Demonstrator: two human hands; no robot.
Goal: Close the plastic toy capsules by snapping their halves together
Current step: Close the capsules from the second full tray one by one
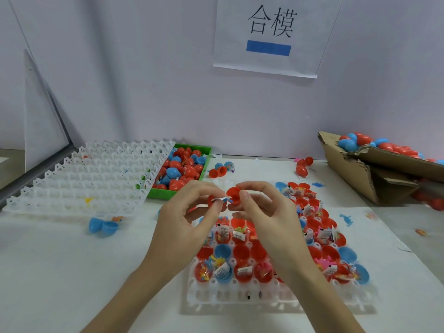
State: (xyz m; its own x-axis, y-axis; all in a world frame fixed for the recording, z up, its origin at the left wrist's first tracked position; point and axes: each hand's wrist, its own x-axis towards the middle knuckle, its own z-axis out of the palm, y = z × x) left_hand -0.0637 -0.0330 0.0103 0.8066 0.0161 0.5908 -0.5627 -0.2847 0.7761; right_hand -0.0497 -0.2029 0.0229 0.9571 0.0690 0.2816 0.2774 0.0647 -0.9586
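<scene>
Red capsule [233, 196] open, held above the tray [242, 294], halves still apart. Left hand [182, 219] pinched the lower half with paper slip and toy sticking out; right hand [262, 212] pinched the upper half just beside it. Tray on the table [72, 260] held open red and blue halves with toys. Green bin [182, 169] behind, cardboard box [374, 169] at right.
</scene>
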